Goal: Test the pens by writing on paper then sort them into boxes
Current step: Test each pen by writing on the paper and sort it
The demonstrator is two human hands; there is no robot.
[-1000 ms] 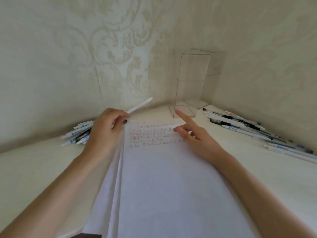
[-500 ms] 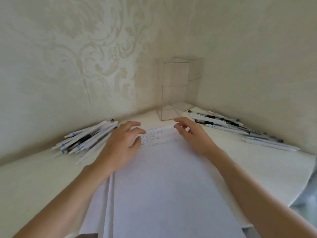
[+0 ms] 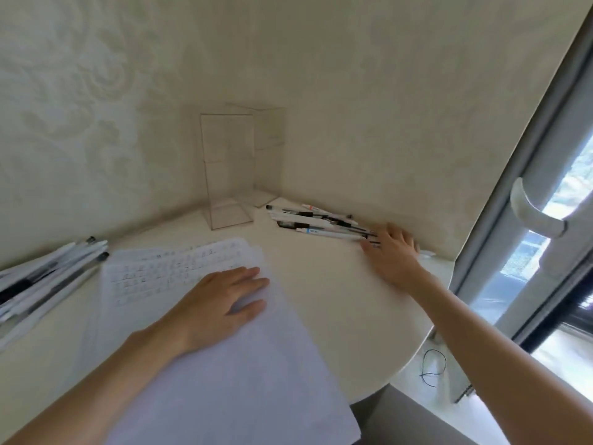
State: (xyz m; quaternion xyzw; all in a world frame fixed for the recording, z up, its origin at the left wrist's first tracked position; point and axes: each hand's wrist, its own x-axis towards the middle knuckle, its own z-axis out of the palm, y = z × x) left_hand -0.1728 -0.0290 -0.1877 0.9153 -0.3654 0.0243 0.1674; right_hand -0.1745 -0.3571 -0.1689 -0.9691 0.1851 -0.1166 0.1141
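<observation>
At the far left a pile of white pens (image 3: 48,279) with black and blue parts lies fanned on the cream table (image 3: 337,297), its tips pointing toward the wall. Just right of it is a stack of squared paper sheets (image 3: 244,387), the top sheet carrying several rows of small written marks (image 3: 160,273) near its far edge. The left hand (image 3: 213,306) lies palm down on this top sheet, just below the writing, with fingers straight and close together and the thumb slightly apart, holding nothing. Behind the paper, in the corner of the patterned walls, a tall clear box (image 3: 226,168) stands upright, with a second clear box (image 3: 269,146) just behind and to its right; both look empty. To their right a second pile of pens (image 3: 317,224) lies along the wall. The right hand (image 3: 394,253) rests on the near end of this pile, back of the hand up, its fingertips (image 3: 372,242) touching the pens' dark ends; whether the fingers curl round one pen cannot be told. Farther right are a grey window frame with a white handle (image 3: 534,213) and, on the floor below, a loop of black cord (image 3: 433,367).
</observation>
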